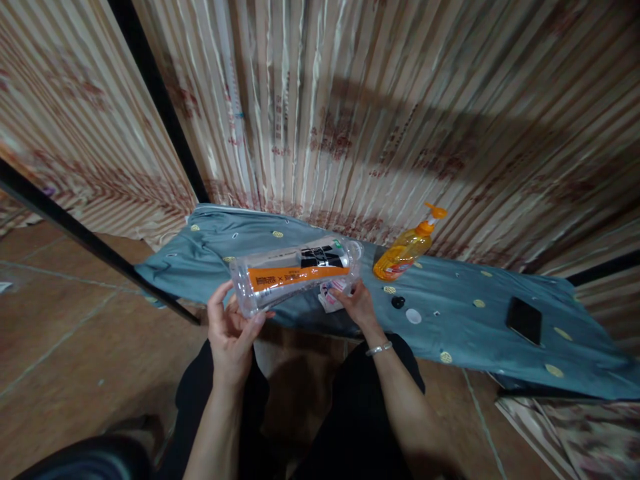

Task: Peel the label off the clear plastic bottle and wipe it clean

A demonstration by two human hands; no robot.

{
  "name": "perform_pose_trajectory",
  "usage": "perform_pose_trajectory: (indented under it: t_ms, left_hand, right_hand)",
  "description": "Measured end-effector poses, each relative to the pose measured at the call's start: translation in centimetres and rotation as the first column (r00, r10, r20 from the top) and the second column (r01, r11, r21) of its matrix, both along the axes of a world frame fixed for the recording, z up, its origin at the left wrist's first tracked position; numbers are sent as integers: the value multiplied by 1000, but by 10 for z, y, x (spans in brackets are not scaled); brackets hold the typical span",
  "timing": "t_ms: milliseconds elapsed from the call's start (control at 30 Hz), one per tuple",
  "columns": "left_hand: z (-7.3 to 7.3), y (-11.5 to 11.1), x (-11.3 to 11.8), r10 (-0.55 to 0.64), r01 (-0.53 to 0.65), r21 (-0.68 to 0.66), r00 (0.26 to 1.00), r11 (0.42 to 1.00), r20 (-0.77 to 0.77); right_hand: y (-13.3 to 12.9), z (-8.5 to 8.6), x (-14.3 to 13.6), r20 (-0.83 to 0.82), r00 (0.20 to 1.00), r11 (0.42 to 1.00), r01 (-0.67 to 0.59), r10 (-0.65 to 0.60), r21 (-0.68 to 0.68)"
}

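A clear plastic bottle [300, 270] with an orange and black label lies sideways in the air between my hands, its base end to the left and its neck to the right. My left hand [233, 333] supports the base end with fingers curled round it. At the neck end, my right hand [359, 305] has its fingers closed on the bottle. A small white patterned packet [330, 298] shows beside the right fingertips; whether they touch it is unclear. An orange pump bottle [406, 250] with yellow liquid stands tilted in view to the right.
A blue-green cloth [465, 320] covers the narrow surface. On it lie a black cap [398, 302], a white disc [413, 316] and a dark phone [524, 321]. Black poles [160, 100] rise at the left, and a striped curtain [310, 120] hangs behind.
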State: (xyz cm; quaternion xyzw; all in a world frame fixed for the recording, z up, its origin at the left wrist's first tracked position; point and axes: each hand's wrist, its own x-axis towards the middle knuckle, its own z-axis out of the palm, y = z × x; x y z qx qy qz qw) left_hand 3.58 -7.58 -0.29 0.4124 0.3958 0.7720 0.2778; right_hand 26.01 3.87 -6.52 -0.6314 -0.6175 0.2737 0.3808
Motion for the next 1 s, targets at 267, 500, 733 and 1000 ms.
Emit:
perform_pose_trajectory:
  t_ms: [267,500,733,1000]
  left_hand:
    - [0,-2,-1,26,-27,-11,999,1000,-28]
    - [1,-4,-1,36,-36,-31,999,999,-2]
    - [3,-4,0,37,-36,-26,999,999,21]
    - [4,-4,0,29,-29,-5,999,1000,13]
  right_hand:
    - [0,4,-1,23,1000,1000,6,-5,-13]
    - [1,0,-1,8,1000,1000,-4,4,9]
    - [0,2,-2,-2,1000,1000,-6,6,9]
    - [1,0,-2,15,1000,1000,-8,8,28]
